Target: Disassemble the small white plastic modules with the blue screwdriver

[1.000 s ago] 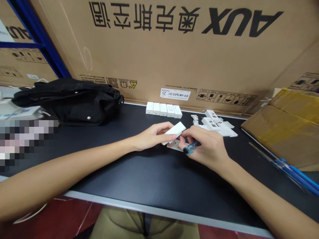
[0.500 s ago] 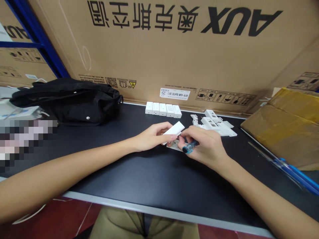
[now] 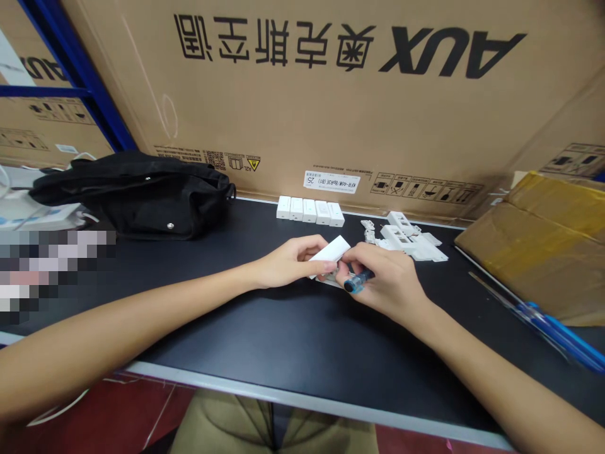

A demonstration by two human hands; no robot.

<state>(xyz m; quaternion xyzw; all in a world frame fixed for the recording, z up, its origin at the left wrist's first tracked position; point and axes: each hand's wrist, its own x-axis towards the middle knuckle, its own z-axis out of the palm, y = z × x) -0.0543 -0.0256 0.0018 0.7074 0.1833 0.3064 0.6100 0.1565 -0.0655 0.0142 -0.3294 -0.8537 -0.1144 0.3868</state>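
My left hand (image 3: 288,263) is shut on a white rectangular plastic switch cover (image 3: 331,251), holding it by its left end. My right hand (image 3: 385,280) grips a short screwdriver with a blue translucent handle (image 3: 358,282), close beside the cover. Its tip is hidden behind my fingers. Under both hands lies a flat white plate (image 3: 331,281), partly hidden, and my fingers touch or nearly touch it. I cannot tell how it joins the cover.
A row of several white switches (image 3: 309,211) stands against the AUX cardboard carton (image 3: 302,94) on the black table (image 3: 302,328). White plastic parts (image 3: 409,243) lie to the right, a black bag (image 3: 137,202) left, and a long blue-handled tool (image 3: 558,337) lies by a taped carton (image 3: 543,258).
The view has tilted slightly. My hands stay nearly in place, with the same holds on the white cover and the screwdriver.
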